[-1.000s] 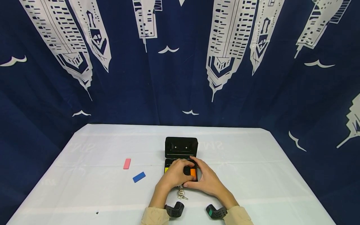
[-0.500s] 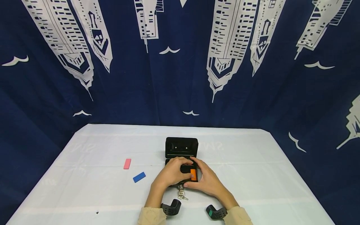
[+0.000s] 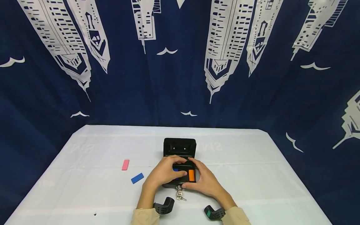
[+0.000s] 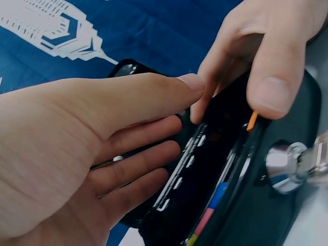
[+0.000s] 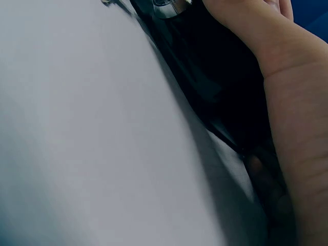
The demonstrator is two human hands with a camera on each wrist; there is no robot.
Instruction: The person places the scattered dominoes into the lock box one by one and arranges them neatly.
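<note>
My left hand [image 3: 164, 172] lies flat-fingered in the open black box [image 3: 180, 147] at mid table [image 3: 253, 175]; my right hand [image 3: 203, 181] pinches its front rim. It seems rigid, smooth; edges are best hold

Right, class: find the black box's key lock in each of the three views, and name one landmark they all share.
Head: key lock sits low centre, on the box's near wall, keys hanging below.
Left wrist: right edge, a shiny cylinder on the box front.
Right wrist: top edge, partly cut off.
Shared landmark: the black box.
</note>
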